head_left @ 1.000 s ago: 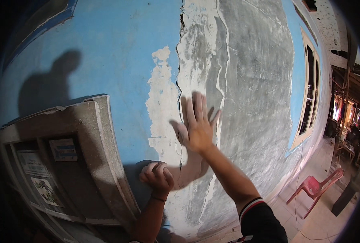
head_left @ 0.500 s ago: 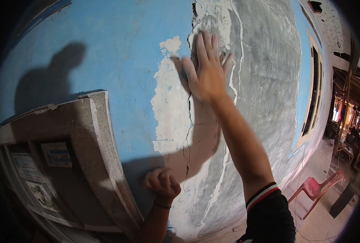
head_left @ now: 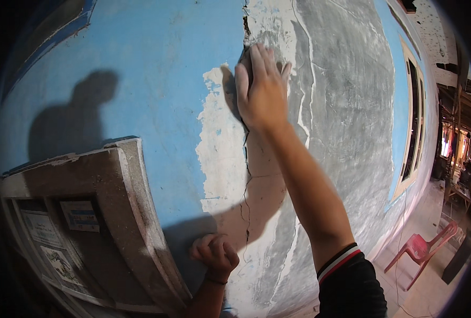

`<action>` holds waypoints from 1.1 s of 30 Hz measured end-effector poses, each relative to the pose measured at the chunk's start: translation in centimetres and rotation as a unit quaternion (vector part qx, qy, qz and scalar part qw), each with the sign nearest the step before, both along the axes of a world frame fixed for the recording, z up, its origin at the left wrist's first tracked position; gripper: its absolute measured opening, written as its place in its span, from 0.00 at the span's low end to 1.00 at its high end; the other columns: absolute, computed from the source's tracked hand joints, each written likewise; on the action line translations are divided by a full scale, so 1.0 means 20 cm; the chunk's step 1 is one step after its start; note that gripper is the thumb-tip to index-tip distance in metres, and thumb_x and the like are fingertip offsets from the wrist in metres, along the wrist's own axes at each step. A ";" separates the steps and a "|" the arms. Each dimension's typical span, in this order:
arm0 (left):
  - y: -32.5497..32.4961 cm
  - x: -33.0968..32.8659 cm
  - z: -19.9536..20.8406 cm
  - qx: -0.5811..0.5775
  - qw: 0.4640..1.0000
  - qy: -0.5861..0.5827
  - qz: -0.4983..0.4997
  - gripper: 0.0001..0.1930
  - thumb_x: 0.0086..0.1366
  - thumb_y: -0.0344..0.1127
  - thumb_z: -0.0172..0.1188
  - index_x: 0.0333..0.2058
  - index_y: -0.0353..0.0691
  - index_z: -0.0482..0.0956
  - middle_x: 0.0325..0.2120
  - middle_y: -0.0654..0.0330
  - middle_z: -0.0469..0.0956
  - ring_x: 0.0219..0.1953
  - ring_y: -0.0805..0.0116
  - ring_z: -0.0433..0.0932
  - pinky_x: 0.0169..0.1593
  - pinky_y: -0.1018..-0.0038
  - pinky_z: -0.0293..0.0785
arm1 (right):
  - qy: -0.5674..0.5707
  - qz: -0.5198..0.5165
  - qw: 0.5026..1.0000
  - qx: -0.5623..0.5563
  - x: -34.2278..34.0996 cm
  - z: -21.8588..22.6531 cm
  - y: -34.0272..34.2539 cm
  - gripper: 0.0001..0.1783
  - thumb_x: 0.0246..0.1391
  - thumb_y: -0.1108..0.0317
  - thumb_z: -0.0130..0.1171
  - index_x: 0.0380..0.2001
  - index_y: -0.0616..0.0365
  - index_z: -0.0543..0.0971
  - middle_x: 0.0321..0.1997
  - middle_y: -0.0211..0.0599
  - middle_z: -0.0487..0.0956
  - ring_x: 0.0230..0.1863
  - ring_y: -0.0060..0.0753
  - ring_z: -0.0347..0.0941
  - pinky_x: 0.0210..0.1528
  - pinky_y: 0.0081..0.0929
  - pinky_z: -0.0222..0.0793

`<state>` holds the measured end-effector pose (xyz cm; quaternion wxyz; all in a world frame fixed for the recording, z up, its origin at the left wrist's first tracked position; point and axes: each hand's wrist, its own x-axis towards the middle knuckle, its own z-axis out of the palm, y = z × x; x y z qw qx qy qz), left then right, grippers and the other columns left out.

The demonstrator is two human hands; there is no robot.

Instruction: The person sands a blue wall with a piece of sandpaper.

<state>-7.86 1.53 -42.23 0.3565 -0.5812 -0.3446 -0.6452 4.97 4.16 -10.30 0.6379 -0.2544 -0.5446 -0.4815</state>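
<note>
Directly ahead, a jagged dark crack [head_left: 246, 153] runs down a strip of bare white plaster [head_left: 219, 159] on the wall. My right grip [head_left: 264, 95] is open against the strip's upper part, fingers pointing up and thumb apart, covering a stretch of the crack; its palm side is hidden. My left grip [head_left: 216, 255] is lower, fingers curled into a loose fist, just left of the crack's lower end; I cannot tell whether it touches the wall. Left of the strip, blue paint [head_left: 156, 95] ends in a ragged, flaking edge. To the right, beyond a thin white ridge, grey plaster [head_left: 352, 106] spreads wide, giving my right grip broad room sideways. At lower left, a brown panelled frame [head_left: 111, 185] leaves my left grip a narrower space. Above it falls a person's shadow [head_left: 66, 127]. Far right are a window [head_left: 414, 116] and, below, a red chair [head_left: 416, 248], well apart from both arms.
</note>
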 end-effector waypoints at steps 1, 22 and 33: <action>0.01 0.01 0.00 0.009 1.000 0.000 -0.007 0.08 0.56 0.34 0.48 0.32 0.41 0.75 0.39 0.55 0.69 0.45 0.55 0.61 0.50 0.58 0.56 | 0.001 0.001 1.000 0.001 0.00 0.02 0.00 0.30 0.62 0.52 0.45 0.57 0.68 0.68 0.63 0.56 0.67 0.66 0.59 0.59 0.66 0.69 0.37; 0.01 -0.04 -0.01 0.043 0.997 -0.033 -0.051 0.05 0.56 0.33 0.49 0.29 0.44 0.73 0.34 0.61 0.72 0.42 0.59 0.64 0.48 0.61 0.60 | 0.004 -0.074 0.997 -0.009 -0.05 -0.28 -0.02 0.25 0.59 0.58 0.47 0.54 0.61 0.74 0.61 0.44 0.71 0.66 0.46 0.63 0.68 0.63 0.41; -0.01 -0.05 -0.01 0.028 0.999 -0.011 -0.044 0.07 0.57 0.33 0.47 0.31 0.40 0.73 0.35 0.56 0.70 0.42 0.56 0.64 0.49 0.57 0.60 | 0.001 -0.013 1.000 -0.024 -0.03 -0.25 -0.01 0.26 0.61 0.58 0.45 0.57 0.61 0.71 0.62 0.48 0.70 0.65 0.57 0.61 0.66 0.57 0.50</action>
